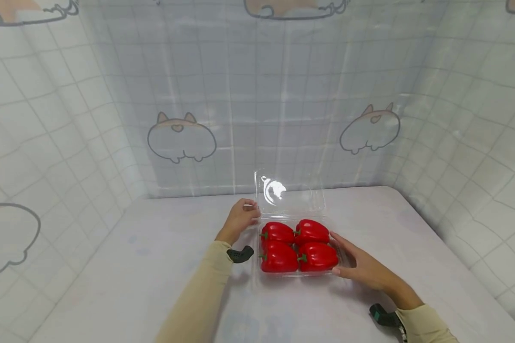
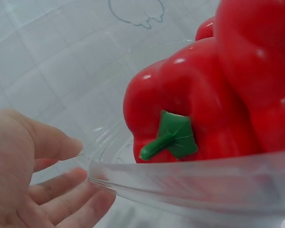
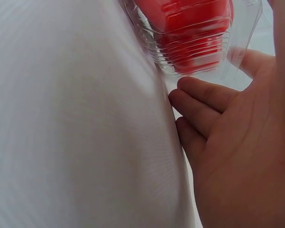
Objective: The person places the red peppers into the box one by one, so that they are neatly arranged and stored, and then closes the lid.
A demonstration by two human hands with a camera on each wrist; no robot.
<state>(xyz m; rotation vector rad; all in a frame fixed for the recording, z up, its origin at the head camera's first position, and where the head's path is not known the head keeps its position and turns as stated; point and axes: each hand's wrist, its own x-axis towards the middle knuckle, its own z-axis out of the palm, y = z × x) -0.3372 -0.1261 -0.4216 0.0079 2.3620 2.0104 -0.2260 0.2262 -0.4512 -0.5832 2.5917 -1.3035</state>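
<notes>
Several red bell peppers (image 1: 279,257) with green stems lie in two rows in a clear plastic clamshell container (image 1: 283,274). Its transparent lid (image 1: 298,200) stands raised at the back. At the container's back left corner is my left hand (image 1: 239,220); in the left wrist view its fingers (image 2: 73,197) reach under the clear rim, thumb apart above. My right hand (image 1: 366,267) is spread along the right side, thumb near the front corner. From the right wrist, fingers (image 3: 199,111) look straight, close to the ribbed container wall, and hold nothing. Whether they touch it, I cannot tell.
The container rests on a white table (image 1: 133,276). Behind and on both sides hang white grid-patterned sheets (image 1: 279,95) with cartoon animal prints. Dark wrist devices (image 1: 240,255) are strapped at both sleeve cuffs.
</notes>
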